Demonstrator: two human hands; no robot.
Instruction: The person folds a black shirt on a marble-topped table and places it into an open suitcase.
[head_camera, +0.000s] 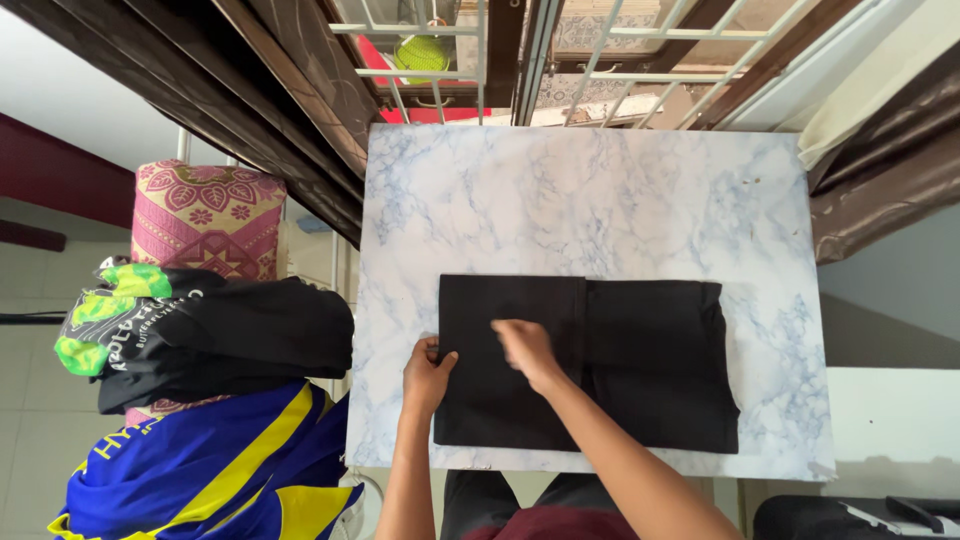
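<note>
One folded black garment (620, 365) lies lower centre on the marble counter (600, 200). Left hand (428, 375) pinches its left edge; right hand (525, 350) presses flat, blurred. Upper counter bare.

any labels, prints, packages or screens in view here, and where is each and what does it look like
No packages or screens show, only printed clothing.
Black garment: left of the table, on the pile; white lettering and bright green patches at its left end.
Blue garment: bottom left, under the black one; yellow stripes and yellow lettering.
Folded black cloth: on the marble-patterned table, under the left hand and right hand; no print shows.
</note>
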